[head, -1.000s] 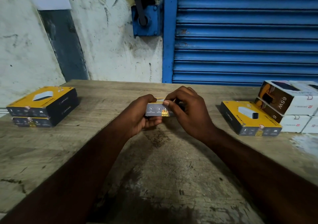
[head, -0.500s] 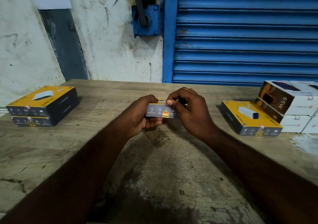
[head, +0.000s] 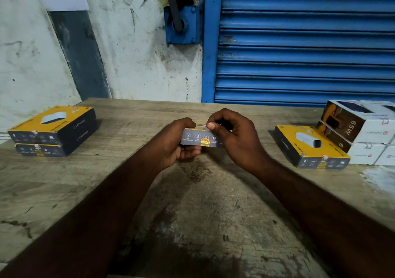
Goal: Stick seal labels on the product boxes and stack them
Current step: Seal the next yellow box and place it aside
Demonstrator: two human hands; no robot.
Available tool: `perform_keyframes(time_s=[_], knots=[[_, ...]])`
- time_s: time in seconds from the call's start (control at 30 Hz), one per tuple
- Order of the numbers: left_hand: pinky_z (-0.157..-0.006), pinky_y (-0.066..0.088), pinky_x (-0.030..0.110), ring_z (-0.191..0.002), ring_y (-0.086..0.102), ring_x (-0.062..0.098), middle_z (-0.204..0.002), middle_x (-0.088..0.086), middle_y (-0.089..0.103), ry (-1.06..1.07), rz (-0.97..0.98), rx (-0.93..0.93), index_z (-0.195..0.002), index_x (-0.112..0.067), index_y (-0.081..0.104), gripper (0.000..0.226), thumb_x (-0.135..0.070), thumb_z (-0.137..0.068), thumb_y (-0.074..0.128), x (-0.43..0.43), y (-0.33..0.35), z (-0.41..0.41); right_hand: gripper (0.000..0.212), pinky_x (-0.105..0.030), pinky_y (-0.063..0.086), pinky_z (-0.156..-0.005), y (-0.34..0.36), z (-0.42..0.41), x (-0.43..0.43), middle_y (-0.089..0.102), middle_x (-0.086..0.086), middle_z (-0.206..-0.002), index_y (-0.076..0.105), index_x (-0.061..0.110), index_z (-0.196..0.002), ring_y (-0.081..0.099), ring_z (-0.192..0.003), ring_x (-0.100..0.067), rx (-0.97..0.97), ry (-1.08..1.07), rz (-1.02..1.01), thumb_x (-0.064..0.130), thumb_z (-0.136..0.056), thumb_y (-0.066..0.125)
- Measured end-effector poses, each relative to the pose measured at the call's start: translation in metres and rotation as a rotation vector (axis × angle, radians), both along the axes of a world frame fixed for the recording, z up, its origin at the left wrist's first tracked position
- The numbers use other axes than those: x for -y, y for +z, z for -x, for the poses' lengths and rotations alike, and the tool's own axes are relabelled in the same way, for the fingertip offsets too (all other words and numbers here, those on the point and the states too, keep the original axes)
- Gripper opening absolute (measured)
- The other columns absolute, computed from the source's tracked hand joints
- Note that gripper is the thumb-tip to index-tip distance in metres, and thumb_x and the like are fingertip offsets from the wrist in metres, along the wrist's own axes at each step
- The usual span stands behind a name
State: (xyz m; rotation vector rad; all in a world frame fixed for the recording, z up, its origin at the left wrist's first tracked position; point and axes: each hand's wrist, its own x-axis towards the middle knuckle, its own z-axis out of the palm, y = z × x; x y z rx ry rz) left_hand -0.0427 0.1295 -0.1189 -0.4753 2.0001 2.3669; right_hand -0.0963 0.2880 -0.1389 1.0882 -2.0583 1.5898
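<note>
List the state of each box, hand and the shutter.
held box: closed, on edge, between both hands
seal label: pale strip at its top edge, under right thumb
left hand: grips the held box
right hand: pinches its top edge
left stack: two closed boxes, stacked
single yellow box: closed, lying flat
white boxes: closed, stacked
shutter: rolled down

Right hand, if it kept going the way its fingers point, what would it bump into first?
Probably the dark box it touches at the top edge, then the left hand gripping that box. The right hand points leftward; depth is unclear.
</note>
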Motion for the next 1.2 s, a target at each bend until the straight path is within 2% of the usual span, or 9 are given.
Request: perform_keyframes(time_s=[0.17,0.27,0.4,0.5,0.6,0.73,0.9,1.03,1.2], knots=[[-0.041,0.053,0.023,-0.049,0.058,0.015,-0.073,0.012,0.062,-0.004,0.011,0.0,-0.1,-0.008,0.058,0.017,-0.023,-0.097,0.05,0.0003,0.0,-0.0002,0.007,-0.037,0.051,-0.077,0.0003,-0.0016,0.0004,0.068,0.007,-0.084,0.067,0.019,-0.087,0.064,-0.083,-0.02,0.039,0.013,0.009,0.024,-0.091,0.063],[-0.042,0.053,0.024,-0.046,0.059,0.014,-0.068,0.011,0.065,-0.004,0.03,0.007,-0.103,-0.008,0.059,0.018,-0.023,-0.097,0.051,-0.0001,-0.0003,-0.0001,0.007,-0.032,0.051,-0.079,0.0025,-0.0009,-0.0005,0.066,0.005,-0.083,0.064,0.016,-0.091,0.065,-0.082,-0.01,0.06,0.033,0.064,0.016,-0.098,0.061],[-0.042,0.054,0.025,-0.047,0.06,0.015,-0.069,0.01,0.065,-0.005,0.038,0.008,-0.104,-0.009,0.059,0.018,-0.024,-0.098,0.051,-0.0006,-0.0003,-0.0004,0.008,-0.041,0.053,-0.077,0.0044,-0.0002,-0.0022,0.066,0.001,-0.081,0.063,0.02,-0.093,0.065,-0.075,-0.012,0.059,0.034,0.106,0.016,-0.099,0.062],[-0.043,0.054,0.024,-0.048,0.06,0.015,-0.067,0.01,0.066,-0.001,0.04,0.009,-0.101,-0.01,0.059,0.016,-0.024,-0.098,0.052,-0.0007,-0.0002,-0.0014,0.009,-0.042,0.054,-0.076,0.0035,0.0,-0.0017,0.069,-0.003,-0.081,0.065,0.025,-0.093,0.067,-0.074,-0.013,0.064,0.037,0.099,0.018,-0.098,0.064],[-0.042,0.054,0.024,-0.046,0.06,0.014,-0.061,0.007,0.066,0.003,0.039,0.005,-0.097,-0.011,0.059,0.015,-0.023,-0.098,0.051,-0.0012,0.0007,-0.0019,0.012,-0.034,0.055,-0.079,0.0038,0.0009,-0.0009,0.071,0.002,-0.083,0.067,0.022,-0.091,0.07,-0.078,-0.011,0.091,0.046,0.126,0.012,-0.095,0.066],[-0.043,0.054,0.025,-0.048,0.061,0.014,-0.066,0.008,0.065,-0.001,0.039,0.003,-0.097,-0.012,0.059,0.014,-0.023,-0.099,0.05,-0.0018,0.001,-0.0026,0.013,-0.021,0.052,-0.082,0.0054,0.0026,-0.0013,0.075,0.005,-0.083,0.072,0.019,-0.092,0.071,-0.085,-0.007,0.142,0.053,0.09,0.008,-0.096,0.066],[-0.044,0.054,0.025,-0.049,0.063,0.014,-0.07,0.009,0.066,0.002,0.043,-0.009,-0.098,-0.012,0.058,0.015,-0.023,-0.1,0.05,-0.0002,0.0,-0.0024,0.013,-0.03,0.055,-0.093,0.0064,0.0037,-0.0009,0.077,0.006,-0.098,0.075,0.025,-0.097,0.072,-0.098,-0.012,0.177,0.084,0.027,0.013,-0.095,0.069],[-0.045,0.056,0.026,-0.052,0.062,0.016,-0.074,0.011,0.066,0.006,0.049,0.0,-0.099,-0.012,0.058,0.013,-0.023,-0.1,0.051,-0.0006,0.0004,-0.0024,0.012,-0.024,0.052,-0.084,0.008,0.0011,-0.0016,0.076,0.005,-0.086,0.075,0.019,-0.093,0.071,-0.088,-0.008,0.175,0.092,0.076,0.017,-0.098,0.064],[-0.052,0.06,0.03,-0.061,0.067,0.02,-0.083,0.013,0.068,-0.004,0.039,0.008,-0.105,-0.012,0.058,0.013,-0.022,-0.102,0.05,-0.0019,0.0009,-0.0021,0.019,-0.028,0.052,-0.082,0.0043,0.0033,-0.0006,0.072,0.01,-0.073,0.07,0.025,-0.106,0.069,-0.079,-0.006,0.205,0.079,0.063,0.01,-0.094,0.07]])
